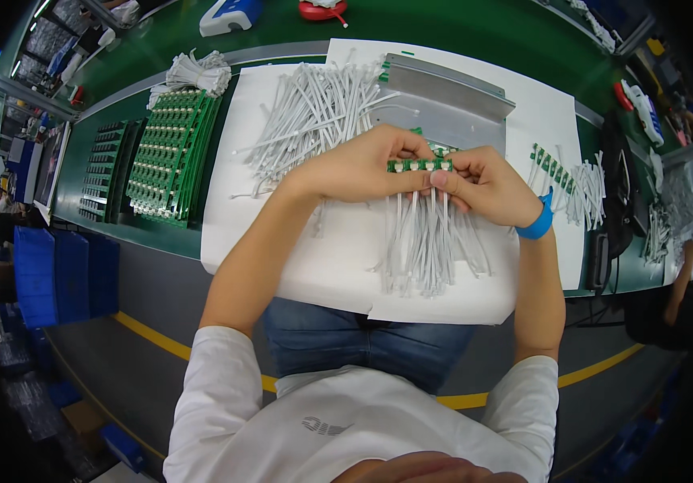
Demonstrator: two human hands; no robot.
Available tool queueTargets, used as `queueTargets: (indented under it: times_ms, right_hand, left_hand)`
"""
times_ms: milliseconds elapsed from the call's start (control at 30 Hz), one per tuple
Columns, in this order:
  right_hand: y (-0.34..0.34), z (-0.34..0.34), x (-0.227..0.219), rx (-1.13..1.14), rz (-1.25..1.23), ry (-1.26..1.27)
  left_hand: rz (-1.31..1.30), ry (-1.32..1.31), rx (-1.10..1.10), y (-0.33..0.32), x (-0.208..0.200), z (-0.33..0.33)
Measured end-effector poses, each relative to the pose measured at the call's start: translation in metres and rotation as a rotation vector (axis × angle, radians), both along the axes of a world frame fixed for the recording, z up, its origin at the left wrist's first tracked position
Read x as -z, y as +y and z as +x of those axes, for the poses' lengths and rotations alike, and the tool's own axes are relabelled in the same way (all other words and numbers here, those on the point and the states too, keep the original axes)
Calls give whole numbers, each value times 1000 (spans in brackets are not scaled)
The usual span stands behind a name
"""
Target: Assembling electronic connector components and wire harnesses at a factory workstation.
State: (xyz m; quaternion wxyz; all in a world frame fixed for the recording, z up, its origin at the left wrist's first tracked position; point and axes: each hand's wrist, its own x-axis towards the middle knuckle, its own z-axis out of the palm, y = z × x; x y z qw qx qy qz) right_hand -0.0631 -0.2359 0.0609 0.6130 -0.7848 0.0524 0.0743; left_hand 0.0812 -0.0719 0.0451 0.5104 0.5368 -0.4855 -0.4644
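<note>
Between my two hands is a narrow green circuit board strip (419, 165) with a row of white connectors. My left hand (371, 165) grips its left part, fingers curled behind it and thumb along its lower edge. My right hand (487, 183), with a blue band at the wrist, pinches at the strip's right end; what exactly its fingertips hold is too small to tell. White cables (423, 249) hang from the strip toward me over the white sheet. A grey metal angled bracket (451, 87) stands just beyond my hands.
A loose heap of white cables (314, 113) lies left of the bracket. Stacked green boards (171, 157) and a dark rack (105, 169) stand farther left, with bundled cables (199, 74) behind. Another wired strip (554, 169) lies on the right. Blue bins (65, 274) stand left of the table.
</note>
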Motion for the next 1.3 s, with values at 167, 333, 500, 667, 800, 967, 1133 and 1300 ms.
queueTargets:
  times_ms: [167, 333, 500, 667, 800, 967, 1133, 1300]
  right_hand:
    - [-4, 0, 9, -37, -44, 25]
    - [-4, -1, -8, -129, 107, 73]
    - [-5, -3, -4, -110, 171, 73]
    - [-7, -2, -3, -117, 182, 74]
    - [-8, -3, -2, -123, 188, 63]
    - [-9, -4, -3, -141, 215, 70]
    - [-13, -10, -6, -233, 258, 44]
    - [-35, -14, -15, -92, -74, 129]
  left_hand:
    - [78, -131, 87, 3, -2, 7]
    - [17, -100, 140, 5, -8, 6]
    - [6, -11, 114, 4, -12, 3]
    - [17, 17, 99, 3, -11, 1]
    - [20, 47, 107, 2, -8, 0]
    - [0, 89, 131, 0, -1, 0]
    - [70, 94, 245, 3, -13, 1]
    - [-19, 65, 77, 5, -17, 4]
